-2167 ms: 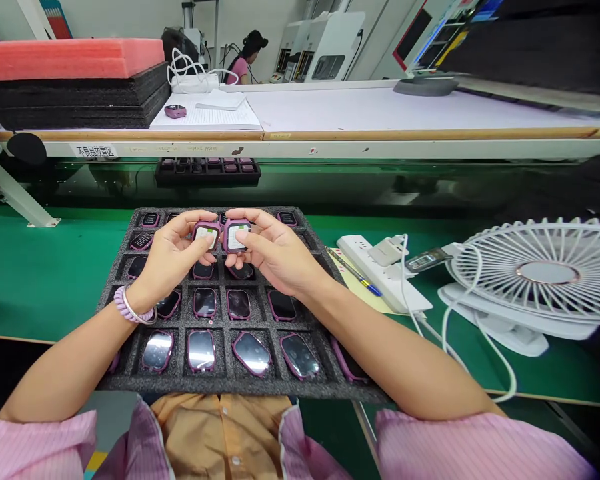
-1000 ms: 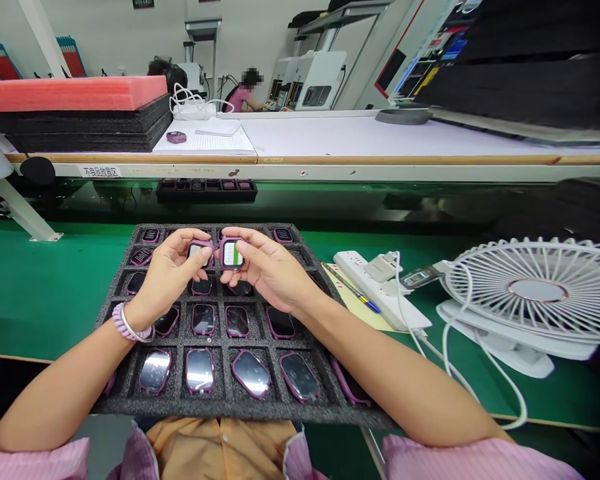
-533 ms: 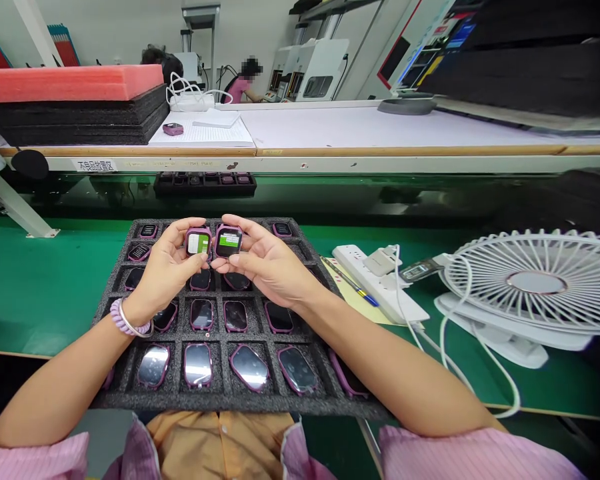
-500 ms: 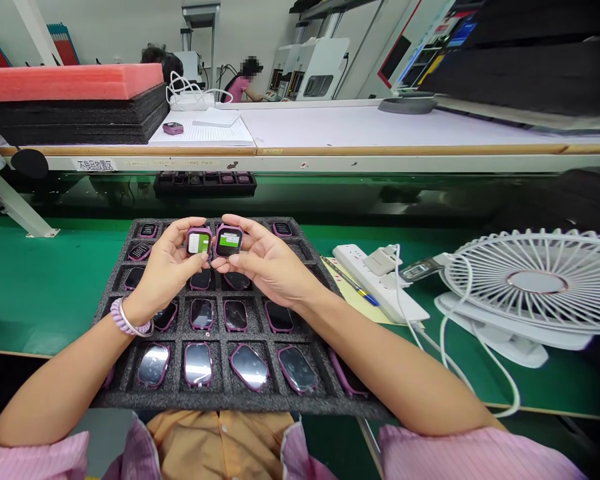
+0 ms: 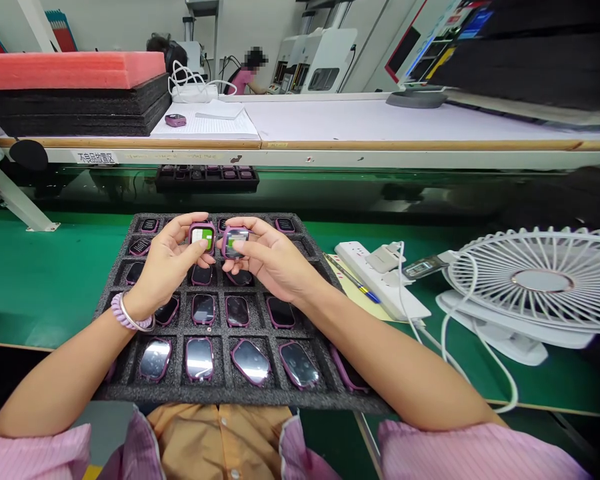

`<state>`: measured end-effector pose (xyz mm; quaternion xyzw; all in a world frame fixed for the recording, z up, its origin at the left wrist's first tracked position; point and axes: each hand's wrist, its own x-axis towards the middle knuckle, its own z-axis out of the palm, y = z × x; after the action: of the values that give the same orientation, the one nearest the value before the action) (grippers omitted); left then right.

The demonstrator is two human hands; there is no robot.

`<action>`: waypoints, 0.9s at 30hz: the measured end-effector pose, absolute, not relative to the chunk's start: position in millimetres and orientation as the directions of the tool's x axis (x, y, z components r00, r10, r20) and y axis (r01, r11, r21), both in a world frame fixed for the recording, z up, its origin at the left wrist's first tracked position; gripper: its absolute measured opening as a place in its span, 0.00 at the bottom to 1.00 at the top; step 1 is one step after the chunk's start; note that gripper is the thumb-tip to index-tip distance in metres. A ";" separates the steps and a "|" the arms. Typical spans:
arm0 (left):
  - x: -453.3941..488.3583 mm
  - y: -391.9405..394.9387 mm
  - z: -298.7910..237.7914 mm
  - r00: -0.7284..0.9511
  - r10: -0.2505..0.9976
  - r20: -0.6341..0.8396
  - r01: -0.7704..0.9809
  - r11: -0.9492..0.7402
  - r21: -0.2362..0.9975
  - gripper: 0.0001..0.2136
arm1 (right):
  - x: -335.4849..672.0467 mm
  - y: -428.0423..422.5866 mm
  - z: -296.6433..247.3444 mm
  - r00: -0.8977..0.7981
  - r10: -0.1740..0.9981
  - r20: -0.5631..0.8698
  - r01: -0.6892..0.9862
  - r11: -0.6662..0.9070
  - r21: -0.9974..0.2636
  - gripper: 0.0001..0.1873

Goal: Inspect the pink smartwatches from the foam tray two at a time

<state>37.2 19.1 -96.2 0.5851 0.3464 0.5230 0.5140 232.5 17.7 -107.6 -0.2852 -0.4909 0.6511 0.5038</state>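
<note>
My left hand (image 5: 173,263) is closed around a purple smartwatch body (image 5: 200,235) with a lit green and white screen, the thumb lying on its lower right. Beside it, my right hand (image 5: 267,257) grips a second purple smartwatch body (image 5: 230,245), thumb across its screen, which glows grey and green. The two watches are close together but apart. Below both hands lies a dark foam tray (image 5: 220,398) divided into compartments. Many of them hold purple watch bodies, such as a smartwatch with a dark glossy screen (image 5: 203,310). My hands and forearms hide part of the tray.
To the right are a white power strip (image 5: 400,300), a pen (image 5: 365,290) on yellow paper and a white fan (image 5: 540,280). A shelf (image 5: 355,123) runs across the back, carrying foam sheets (image 5: 70,103) and another purple watch (image 5: 175,120). A person (image 5: 243,79) sits beyond.
My right thumb has moved up onto the screen of its watch, and that watch has shifted slightly right and tilted. My left thumb now touches the other screen. The camera view has shifted slightly.
</note>
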 end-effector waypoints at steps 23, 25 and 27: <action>37.9 17.7 -94.9 0.222 0.953 0.208 -0.151 -0.177 0.973 0.25 | 234.5 20.5 -107.0 -0.332 0.937 0.113 -0.403 -0.032 -0.915 0.22; 37.7 17.5 -94.4 0.220 0.957 0.190 -0.150 -0.159 0.976 0.25 | 235.3 21.6 -108.5 -0.323 0.940 0.112 -0.390 -0.024 -0.920 0.22; 37.3 17.8 -94.3 0.214 0.956 0.199 -0.137 -0.172 0.975 0.25 | 235.9 22.0 -109.8 -0.312 0.943 0.113 -0.381 -0.015 -0.924 0.22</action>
<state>37.3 17.8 -94.3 0.5682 0.3604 0.5131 0.5329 235.9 22.0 -109.8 -0.2910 -0.4829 0.6503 0.5092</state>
